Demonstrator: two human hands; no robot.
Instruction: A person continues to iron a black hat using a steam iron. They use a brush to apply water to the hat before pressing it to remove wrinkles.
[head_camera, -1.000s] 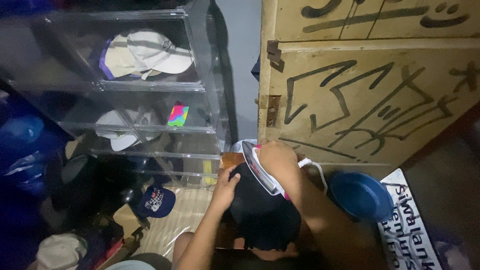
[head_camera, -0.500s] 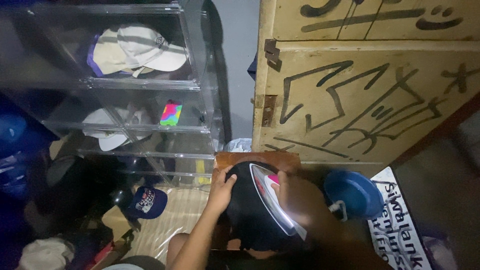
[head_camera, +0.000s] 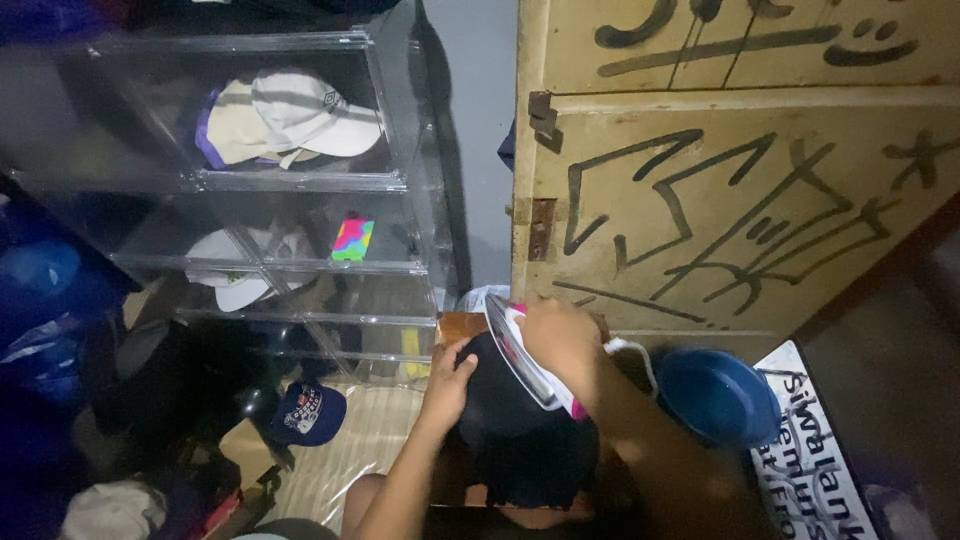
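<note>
My right hand (head_camera: 560, 335) closes around a white-and-pink clothes iron (head_camera: 520, 360) — rigid, rather heavy, best held by its handle — over soft dark cloth (head_camera: 520, 440), which my left hand (head_camera: 447, 385) presses flat.

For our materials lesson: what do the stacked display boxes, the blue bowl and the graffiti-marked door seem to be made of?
Display boxes: clear, glossy plastic, probably acrylic; the caps inside show through.
Blue bowl: smooth moulded plastic by its look, with a soft sheen.
Door: painted cream wood, it seems; worn matte surface, rusty metal hinge.
</note>
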